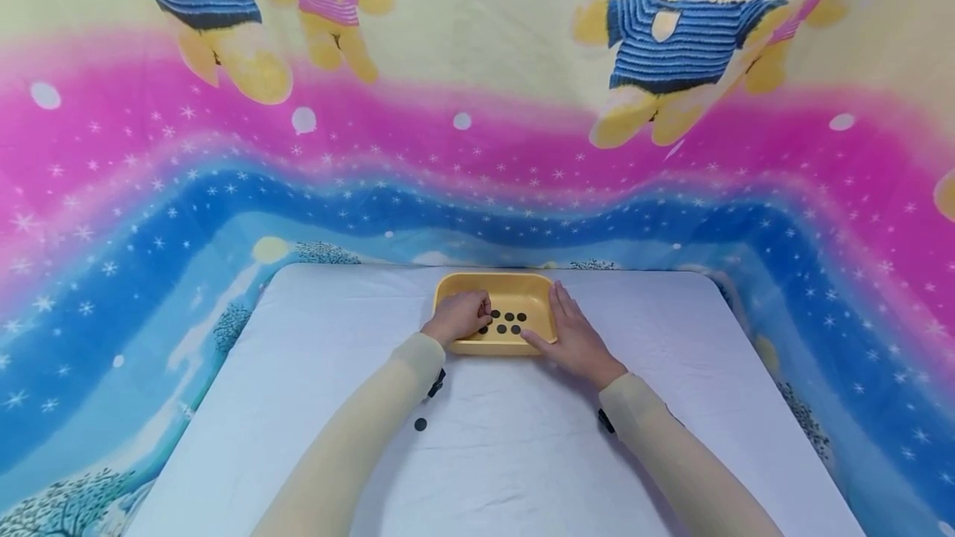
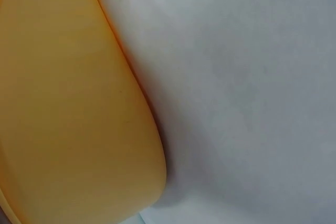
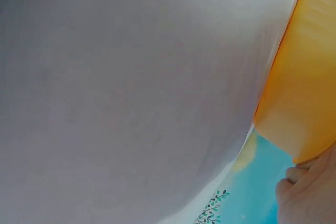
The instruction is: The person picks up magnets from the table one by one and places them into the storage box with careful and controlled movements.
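Observation:
A yellow rectangular tray (image 1: 496, 349) sits near the far edge of the table, with several small round black discs (image 1: 501, 329) lying in rough rows on its floor. My left hand (image 1: 461, 316) reaches over the tray's left side, fingers curled down close beside the discs; I cannot tell whether it pinches one. My right hand (image 1: 574, 340) lies along the tray's right side, fingers extended by the rim and thumb over the front corner. In the right wrist view its fingers (image 3: 304, 187) show against the tray wall (image 3: 299, 87). The left wrist view shows the tray's outer wall (image 2: 79, 103).
One loose black disc (image 1: 421, 424) lies on the white-covered table (image 1: 507, 454), near the left forearm. A patterned cloth (image 1: 477, 147) with bears and snowflakes hangs behind and around the table. Each wrist bears a dark strap.

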`<state>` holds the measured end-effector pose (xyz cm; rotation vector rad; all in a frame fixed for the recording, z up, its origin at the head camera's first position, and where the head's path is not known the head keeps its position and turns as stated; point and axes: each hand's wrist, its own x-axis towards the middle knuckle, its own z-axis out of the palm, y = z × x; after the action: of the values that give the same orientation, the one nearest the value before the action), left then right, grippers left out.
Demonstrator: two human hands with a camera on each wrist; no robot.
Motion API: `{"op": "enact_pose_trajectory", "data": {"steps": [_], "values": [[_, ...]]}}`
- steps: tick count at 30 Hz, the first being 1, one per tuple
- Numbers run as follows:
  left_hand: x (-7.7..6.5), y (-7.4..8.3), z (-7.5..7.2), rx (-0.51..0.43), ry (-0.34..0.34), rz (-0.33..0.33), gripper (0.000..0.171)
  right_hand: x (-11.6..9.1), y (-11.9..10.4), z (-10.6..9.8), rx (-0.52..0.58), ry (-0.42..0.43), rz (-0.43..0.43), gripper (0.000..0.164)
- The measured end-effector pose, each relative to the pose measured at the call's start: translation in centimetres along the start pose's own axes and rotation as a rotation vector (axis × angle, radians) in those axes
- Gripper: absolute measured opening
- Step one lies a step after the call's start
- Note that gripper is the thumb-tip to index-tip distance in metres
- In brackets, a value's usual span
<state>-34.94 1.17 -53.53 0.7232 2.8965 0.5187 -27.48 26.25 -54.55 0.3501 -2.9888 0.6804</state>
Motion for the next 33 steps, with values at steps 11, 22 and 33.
{"op": "enact_pose_trajectory", "data": {"steps": [11, 22, 33], "values": [[-0.6, 0.3, -0.8, -0.072, 0.055, 0.01, 0.007, -0.1, 0.2, 0.3, 0.001, 0.013, -0.008, 0.113], [-4.2, 0.2, -3.6, -0.071, 0.139, 0.041, 0.004, 0.0, 0.0, 0.0, 0.009, 0.001, -0.017, 0.111], [-8.5, -2.2, -5.1, -0.028, 0.171, 0.079, 0.004, -0.1, 0.0, -0.1, 0.002, -0.005, -0.027, 0.113]]}}
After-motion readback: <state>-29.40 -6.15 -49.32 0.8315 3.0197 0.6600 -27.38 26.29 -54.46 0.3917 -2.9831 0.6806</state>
